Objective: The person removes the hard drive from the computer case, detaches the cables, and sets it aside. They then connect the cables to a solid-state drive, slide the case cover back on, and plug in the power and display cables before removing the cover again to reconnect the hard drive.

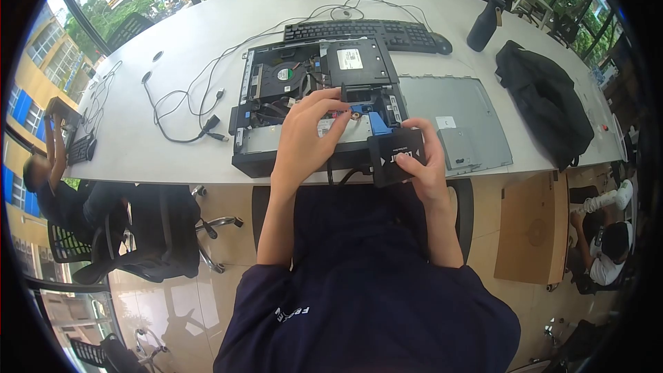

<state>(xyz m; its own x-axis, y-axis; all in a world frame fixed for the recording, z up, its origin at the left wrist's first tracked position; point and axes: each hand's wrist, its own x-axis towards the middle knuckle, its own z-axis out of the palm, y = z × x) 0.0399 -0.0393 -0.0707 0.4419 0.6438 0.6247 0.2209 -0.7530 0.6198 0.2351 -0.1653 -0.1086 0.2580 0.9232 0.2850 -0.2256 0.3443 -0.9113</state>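
Note:
An opened desktop computer case [304, 141] lies on the table in front of me, its fan, cables and drive bay exposed. My right hand [429, 166] holds a flat black solid-state drive [395, 160] at the case's front right corner, thumb on its labelled face. My left hand [311, 135] reaches over the near side of the case. Its thumb and fingers curl together beside the blue plastic bracket [378, 123]; I cannot tell what is between the fingertips. A labelled metal-cased drive unit [352, 62] sits at the back right of the case.
The grey side panel [476, 110] lies right of the case. Behind stand a keyboard [359, 30], mouse [440, 43] and dark bottle [485, 24]. A black bag [545, 103] rests at the right; loose cables [183, 97] lie left. Other people sit at both sides.

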